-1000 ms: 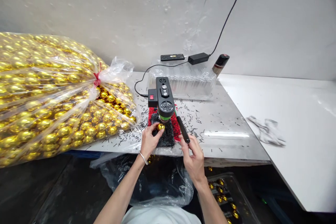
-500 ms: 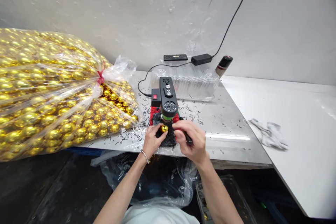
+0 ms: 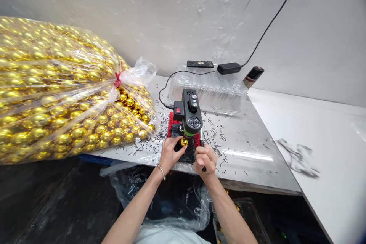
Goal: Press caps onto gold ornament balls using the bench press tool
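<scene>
My left hand (image 3: 169, 154) pinches a shiny gold ball (image 3: 183, 142) between thumb and fingers, just below the head of a black bench drill press (image 3: 192, 112). The drill's bit and chuck are hidden under the housing, so I cannot tell whether they touch the ball. Wrapped round the black lever handle (image 3: 201, 143) at the drill's right side is my right hand (image 3: 206, 159). Beneath the drill lies a base (image 3: 187, 156) covered in black shavings, with a red mat (image 3: 171, 119) showing at its edges.
A big clear bag of gold balls (image 3: 57, 103) fills the left. Behind the drill are a clear plastic box (image 3: 211, 93), a power adapter (image 3: 229, 68) with its cable, and a spray can (image 3: 253, 77). Gloves (image 3: 299, 158) lie at right; a plastic bag (image 3: 183, 213) hangs in front.
My right hand has moved down and closer to me with the lever, and the drill's top knob stands differently. My left hand still holds the gold ball. The whole view has shifted slightly.
</scene>
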The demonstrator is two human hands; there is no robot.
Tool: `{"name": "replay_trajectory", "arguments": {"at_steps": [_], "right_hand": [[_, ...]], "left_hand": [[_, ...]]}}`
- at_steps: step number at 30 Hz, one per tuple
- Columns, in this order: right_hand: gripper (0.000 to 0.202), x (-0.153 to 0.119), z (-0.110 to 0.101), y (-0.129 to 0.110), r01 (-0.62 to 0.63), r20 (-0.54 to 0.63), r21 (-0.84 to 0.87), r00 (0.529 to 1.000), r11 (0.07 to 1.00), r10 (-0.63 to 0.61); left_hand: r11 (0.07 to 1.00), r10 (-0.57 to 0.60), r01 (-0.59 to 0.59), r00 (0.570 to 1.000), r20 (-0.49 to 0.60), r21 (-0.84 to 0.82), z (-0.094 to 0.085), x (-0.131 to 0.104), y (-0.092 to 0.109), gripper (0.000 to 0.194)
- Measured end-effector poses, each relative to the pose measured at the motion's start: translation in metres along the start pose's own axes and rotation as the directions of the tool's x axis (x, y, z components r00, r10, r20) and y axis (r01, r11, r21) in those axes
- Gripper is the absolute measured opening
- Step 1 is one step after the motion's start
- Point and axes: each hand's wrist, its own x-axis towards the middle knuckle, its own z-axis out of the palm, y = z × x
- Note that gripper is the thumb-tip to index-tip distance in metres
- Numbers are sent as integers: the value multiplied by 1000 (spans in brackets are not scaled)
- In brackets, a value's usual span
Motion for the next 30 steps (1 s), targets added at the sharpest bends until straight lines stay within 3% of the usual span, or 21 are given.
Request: {"name": "replay_trajectory", "arguments": {"at_steps": [11, 14, 18, 22, 27, 30], "right_hand": [[35, -7, 3, 1, 2, 52, -13, 999, 1000, -1], [32, 10, -3, -5, 9, 35, 12, 999, 1000, -9], [31, 47, -12, -20, -169, -61, 67, 983, 983, 174], [29, 69, -18, -31, -255, -59, 116, 963, 960, 263], [23, 64, -19, -31, -262, -28, 104, 964, 959, 266], [22, 60, -17, -31, -282, -38, 75, 958, 957, 285]], "left_hand": [[1000, 11, -11, 1000, -4, -9, -1, 0, 0, 29], [1000, 2, -2, 1000, -11, -28, 1, 3, -1, 28], [996, -47, 41, 996, -79, -82, -1, 0, 4, 28], [987, -52, 37, 994, -94, -159, -17, -38, 11, 31], [964, -15, 59, 985, 170, -259, -30, -111, 2, 34], [965, -33, 63, 992, 121, -256, -40, -107, 2, 27]]}}
